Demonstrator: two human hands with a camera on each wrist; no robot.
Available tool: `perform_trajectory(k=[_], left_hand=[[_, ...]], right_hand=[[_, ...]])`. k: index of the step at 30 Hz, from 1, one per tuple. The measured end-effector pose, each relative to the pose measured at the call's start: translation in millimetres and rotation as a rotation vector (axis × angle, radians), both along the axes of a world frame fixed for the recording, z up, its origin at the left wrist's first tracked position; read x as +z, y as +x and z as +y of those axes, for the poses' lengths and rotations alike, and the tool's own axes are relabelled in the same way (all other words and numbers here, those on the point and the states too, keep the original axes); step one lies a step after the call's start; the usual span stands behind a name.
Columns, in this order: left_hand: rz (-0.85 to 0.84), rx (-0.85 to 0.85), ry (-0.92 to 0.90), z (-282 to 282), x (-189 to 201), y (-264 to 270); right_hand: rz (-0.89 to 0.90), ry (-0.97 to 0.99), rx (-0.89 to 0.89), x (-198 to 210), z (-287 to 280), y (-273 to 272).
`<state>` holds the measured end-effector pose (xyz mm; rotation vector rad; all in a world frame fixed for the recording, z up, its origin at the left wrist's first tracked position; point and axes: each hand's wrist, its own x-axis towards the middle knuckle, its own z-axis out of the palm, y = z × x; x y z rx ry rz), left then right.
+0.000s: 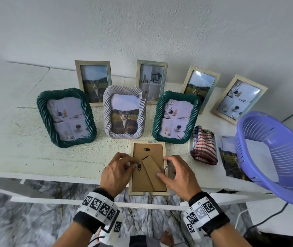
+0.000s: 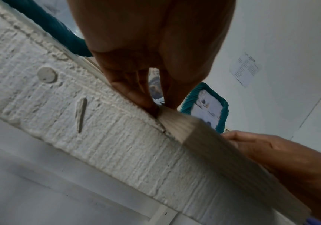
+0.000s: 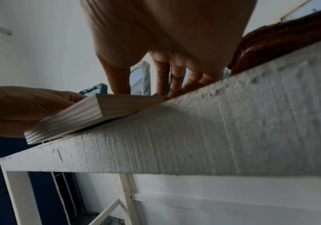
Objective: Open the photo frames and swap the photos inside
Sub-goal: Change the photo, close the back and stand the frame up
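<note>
A light wooden photo frame (image 1: 142, 182) lies face down at the table's front edge, its near end overhanging. Its brown back board, folded stand (image 1: 152, 172) and black turn clips face up. My left hand (image 1: 133, 164) has its fingertips bunched on the left turn clip (image 1: 139, 167). My right hand (image 1: 163, 167) holds the frame's right rim, thumb lying on the stand. From the left wrist, the left hand (image 2: 156, 105) presses on the frame (image 2: 213, 144). From the right wrist, the right hand (image 3: 156, 85) curls over the frame (image 3: 78, 118).
Three twisted frames stand just behind: green (image 1: 65, 116), pale (image 1: 124, 111), green (image 1: 176, 116). Several wooden frames lean on the wall. To the right lie a checked cloth (image 1: 203, 147), loose photos (image 1: 231, 157) and a purple basket (image 1: 275, 157) overhanging the edge.
</note>
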<state>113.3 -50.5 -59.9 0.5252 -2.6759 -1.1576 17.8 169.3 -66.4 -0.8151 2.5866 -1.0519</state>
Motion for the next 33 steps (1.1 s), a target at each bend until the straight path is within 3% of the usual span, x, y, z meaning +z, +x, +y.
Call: perform_trajectory(k=[6,9,14,20,29,33], left_hand=[[0.003,-0.002,-0.025,0.5,0.8,0.9],[0.002,-0.002,-0.028,0.3,1.6,0.7],[0.01,-0.012,-0.036,0.1,2.3,1.0],[0.014,-0.02,-0.049,-0.8,1.7,0.8],[0.055,-0.027,0.003,-1.0,-4.0,0.5],[0.078,-0.041,0.003,-1.2,-4.1,0.8]], right_hand=[[0.301,0.218,0.053,27.3,-18.5,-14.0],[0.345,0.269,0.06,36.9,-34.2,-27.2],[0.283,0.436,0.134,40.0,-50.3,-42.9],[0.264,0.448,0.126,42.3,-57.6,-40.6],[0.15,0.298,0.063,38.5,-56.2,-37.3],[0.013,0.211,0.051,38.5,-50.9,-39.5]])
